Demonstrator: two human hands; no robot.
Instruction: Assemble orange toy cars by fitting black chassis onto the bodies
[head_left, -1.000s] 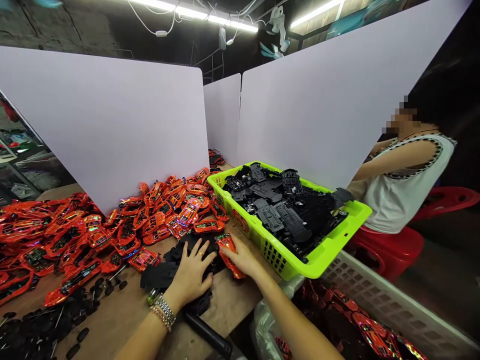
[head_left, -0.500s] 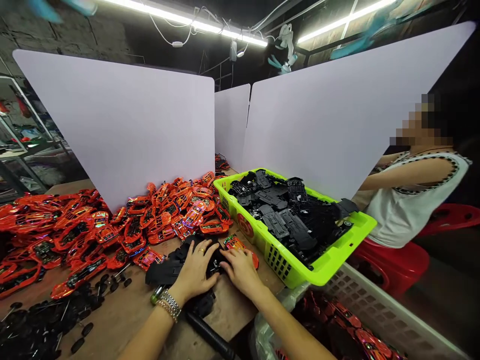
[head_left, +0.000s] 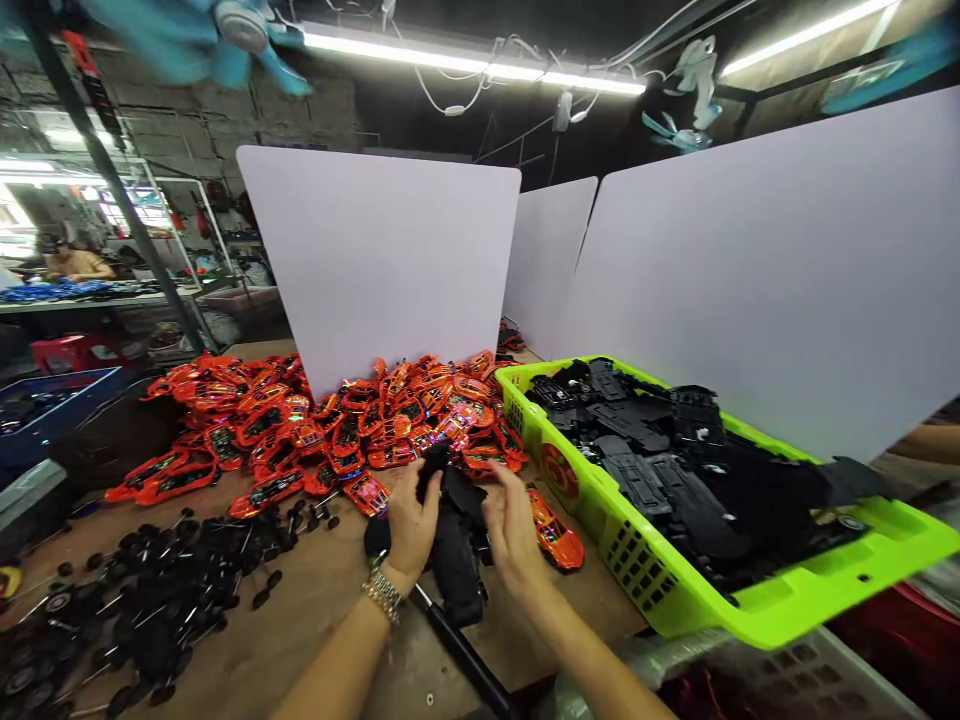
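White partitions (head_left: 390, 260) stand behind a wooden bench (head_left: 315, 625), apparently to close off this work spot. A green crate (head_left: 750, 610) of black chassis parts sits at the right of the bench, and a heap of red car shells (head_left: 337, 440) lies ahead. Loose black wheels (head_left: 150, 610) spread to the left. Each kind of part seems sorted into its own place, all within the person's reach.

Between the hands, a black chassis (head_left: 456, 560) stands on the bench, tilted up. The left hand (head_left: 411, 525) appears to be grasping its upper end, fingers closed, which seems to steady it. The right hand (head_left: 514, 530) is open, fingers lightly curled, just beside the chassis, with no visible grip. A lone red shell (head_left: 553, 530) lies just right of it, apart from the heap.
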